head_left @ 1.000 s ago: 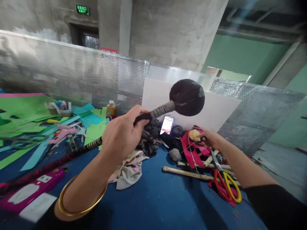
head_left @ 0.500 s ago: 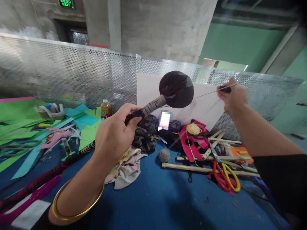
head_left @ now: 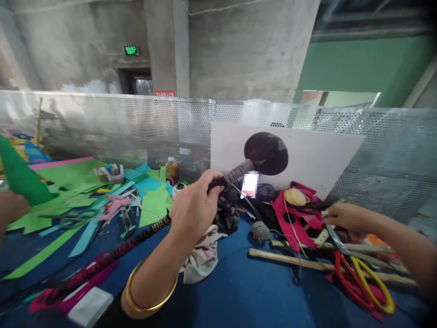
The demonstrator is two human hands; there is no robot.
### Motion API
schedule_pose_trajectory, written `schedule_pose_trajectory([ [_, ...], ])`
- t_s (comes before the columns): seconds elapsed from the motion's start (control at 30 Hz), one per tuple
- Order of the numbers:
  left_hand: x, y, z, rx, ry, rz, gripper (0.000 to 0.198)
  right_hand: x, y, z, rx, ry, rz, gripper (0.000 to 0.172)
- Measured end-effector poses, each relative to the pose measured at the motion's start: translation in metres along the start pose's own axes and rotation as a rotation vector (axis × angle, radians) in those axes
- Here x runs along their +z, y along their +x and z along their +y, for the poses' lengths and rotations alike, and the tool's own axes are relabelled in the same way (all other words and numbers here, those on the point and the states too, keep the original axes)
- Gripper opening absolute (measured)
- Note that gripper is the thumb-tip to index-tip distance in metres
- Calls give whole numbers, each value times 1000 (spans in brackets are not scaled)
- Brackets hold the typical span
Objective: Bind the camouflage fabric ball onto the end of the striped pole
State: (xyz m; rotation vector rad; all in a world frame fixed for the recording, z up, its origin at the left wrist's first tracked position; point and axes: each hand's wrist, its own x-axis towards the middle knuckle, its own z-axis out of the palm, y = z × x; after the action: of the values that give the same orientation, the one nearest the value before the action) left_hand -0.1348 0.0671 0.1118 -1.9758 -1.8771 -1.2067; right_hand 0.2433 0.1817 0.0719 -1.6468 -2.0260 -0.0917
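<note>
My left hand (head_left: pixel 194 205) is wrapped round a long stick (head_left: pixel 112 253) bound in dark and red cloth. At its upper end is a round head (head_left: pixel 266 153) covered in dark camouflage cloth, with grey yarn wound round the neck (head_left: pixel 238 170). A strand hangs from the neck. My right hand (head_left: pixel 341 215) is low on the right, fingers closed together, at the edge of pink cloth (head_left: pixel 285 212) with black dots; what they hold, if anything, is unclear. Close below it lie scissors (head_left: pixel 365 278) with red and yellow handles. A grey yarn ball (head_left: pixel 261 231) rests on the blue table (head_left: pixel 246 291).
Wooden sticks (head_left: pixel 283 258) lie at right, and a yellow yarn ball (head_left: pixel 296 197) sits on the pink cloth. At left are green paper sheets (head_left: pixel 150 209), a pink glue gun (head_left: pixel 116 206) and a bottle (head_left: pixel 172 169). Another person's hand (head_left: pixel 13 209) is at far left by green paper.
My right hand has come down from its raised position, where it pulled the yarn taut with a dark object in its grip, to the pink cloth. The yarn now hangs slack. My view has shifted left.
</note>
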Motion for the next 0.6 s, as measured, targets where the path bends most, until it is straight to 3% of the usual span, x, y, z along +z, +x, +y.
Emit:
schedule_pose_trajectory([
  [0.1,2,-2,2,0,24,-13,19,34,-15,-19,12,-76,-19,18],
  [0.33,5,0,3,7,20,-58,20,118,-53,-90,-152,-24,-218,42],
  [0.6,2,-3,6,41,11,-60,23,152,-50,-103,-119,59,-236,45],
])
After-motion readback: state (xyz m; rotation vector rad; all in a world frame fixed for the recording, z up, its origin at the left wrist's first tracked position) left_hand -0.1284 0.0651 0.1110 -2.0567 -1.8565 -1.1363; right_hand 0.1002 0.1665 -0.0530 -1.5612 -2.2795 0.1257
